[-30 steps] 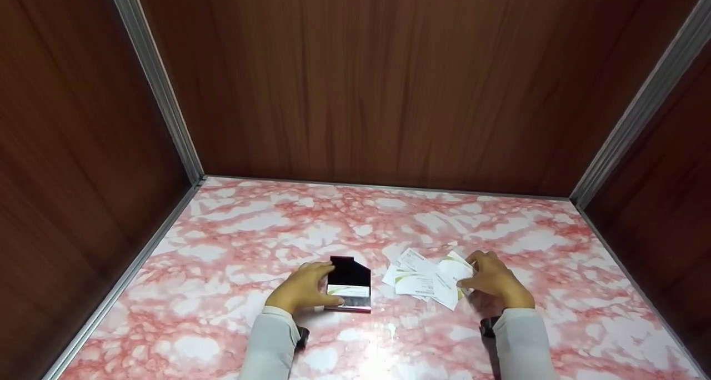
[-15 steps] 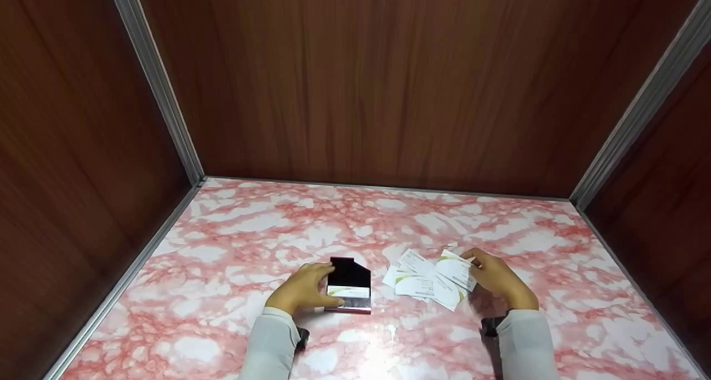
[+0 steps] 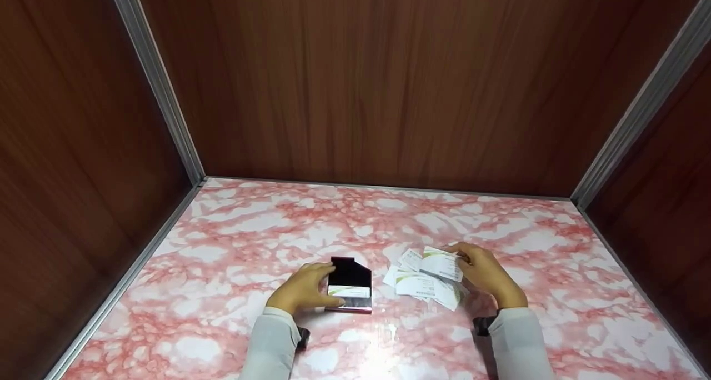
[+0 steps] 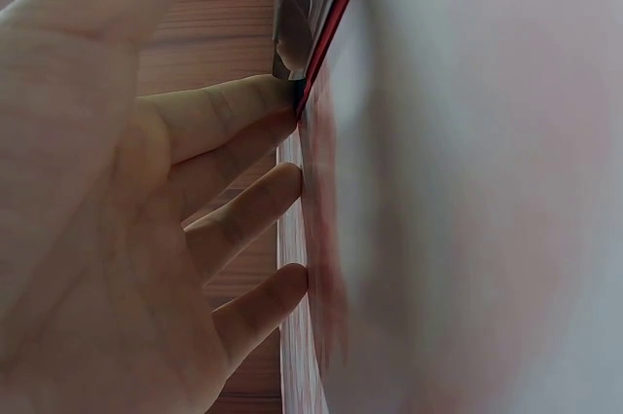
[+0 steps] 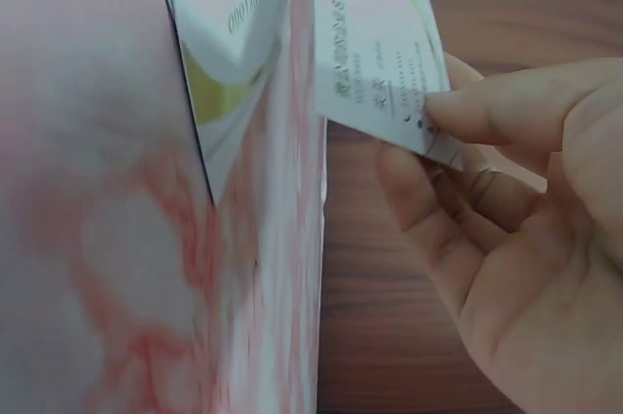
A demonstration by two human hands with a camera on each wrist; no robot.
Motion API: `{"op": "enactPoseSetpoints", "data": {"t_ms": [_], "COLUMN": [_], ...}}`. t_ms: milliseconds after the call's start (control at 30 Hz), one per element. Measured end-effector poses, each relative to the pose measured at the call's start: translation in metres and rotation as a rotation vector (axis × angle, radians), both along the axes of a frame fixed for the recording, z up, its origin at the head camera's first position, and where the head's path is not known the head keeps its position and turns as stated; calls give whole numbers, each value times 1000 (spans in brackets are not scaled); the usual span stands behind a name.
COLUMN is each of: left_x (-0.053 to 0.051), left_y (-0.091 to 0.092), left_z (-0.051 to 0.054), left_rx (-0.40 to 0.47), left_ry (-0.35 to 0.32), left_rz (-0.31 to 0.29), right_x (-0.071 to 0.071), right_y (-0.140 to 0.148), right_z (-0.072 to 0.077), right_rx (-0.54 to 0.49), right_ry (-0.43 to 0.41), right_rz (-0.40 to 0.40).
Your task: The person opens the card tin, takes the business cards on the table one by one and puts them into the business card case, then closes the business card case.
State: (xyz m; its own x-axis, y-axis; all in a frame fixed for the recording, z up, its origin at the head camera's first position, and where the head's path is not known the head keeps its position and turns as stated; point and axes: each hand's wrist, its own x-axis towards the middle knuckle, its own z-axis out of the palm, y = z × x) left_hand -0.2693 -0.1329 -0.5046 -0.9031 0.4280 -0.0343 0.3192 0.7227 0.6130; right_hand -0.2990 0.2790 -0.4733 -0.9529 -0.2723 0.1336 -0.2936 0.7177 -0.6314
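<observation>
My left hand (image 3: 303, 289) holds a black card holder (image 3: 350, 271) by its left side, thumb at the near end and fingers toward the far end. A white card with a green band (image 3: 349, 291) lies inside it. In the left wrist view the holder shows a red edge (image 4: 336, 10) on the table. My right hand (image 3: 489, 273) pinches a business card (image 5: 375, 54) between thumb and fingers, raised off the table. Beneath and beside it is a loose pile of business cards (image 3: 414, 284), partly covered by the held card.
The tabletop (image 3: 250, 258) has a red-and-white marbled pattern. Brown wood-grain panels (image 3: 355, 91) enclose it at the back and both sides, with grey metal strips (image 3: 161, 80) at the corners. A bright glare lies near the front edge.
My right hand has taken a card from the right side of the pile, lifted it and moved it left over the other cards. The left hand and holder have stayed put.
</observation>
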Motion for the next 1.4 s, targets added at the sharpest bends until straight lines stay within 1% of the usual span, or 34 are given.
{"op": "enactPoseSetpoints", "data": {"t_ms": [133, 333, 533, 633, 733, 867, 967, 1067, 1233, 1400], "left_x": [1, 1, 2, 1, 0, 0, 0, 1, 0, -1], "left_y": [0, 0, 1, 1, 1, 1, 0, 0, 0, 1], "left_z": [0, -1, 0, 0, -1, -2, -2, -2, -2, -2], "left_rx": [-1, -1, -9, -10, -10, -9, -13, -12, -13, -20], "left_ry": [-21, -3, -19, -12, 2, 7, 8, 12, 4, -2], "left_rz": [8, 6, 10, 5, 0, -5, -7, -8, -1, 3], "right_x": [-1, -2, -2, -2, -1, 0, 2, 4, 5, 3], "right_y": [-9, -26, -44, -52, -60, -73, -84, -96, -113, -130], "right_z": [-3, -8, -9, -9, -9, -11, -14, -15, -12, -9], "right_rx": [-28, -46, -58, -49, -42, -72, -83, -73, -77, -75], "right_ry": [34, 67, 96, 128, 177, 219, 227, 228, 220, 252], "right_rz": [16, 50, 85, 113, 145, 178, 209, 244, 291, 335]}}
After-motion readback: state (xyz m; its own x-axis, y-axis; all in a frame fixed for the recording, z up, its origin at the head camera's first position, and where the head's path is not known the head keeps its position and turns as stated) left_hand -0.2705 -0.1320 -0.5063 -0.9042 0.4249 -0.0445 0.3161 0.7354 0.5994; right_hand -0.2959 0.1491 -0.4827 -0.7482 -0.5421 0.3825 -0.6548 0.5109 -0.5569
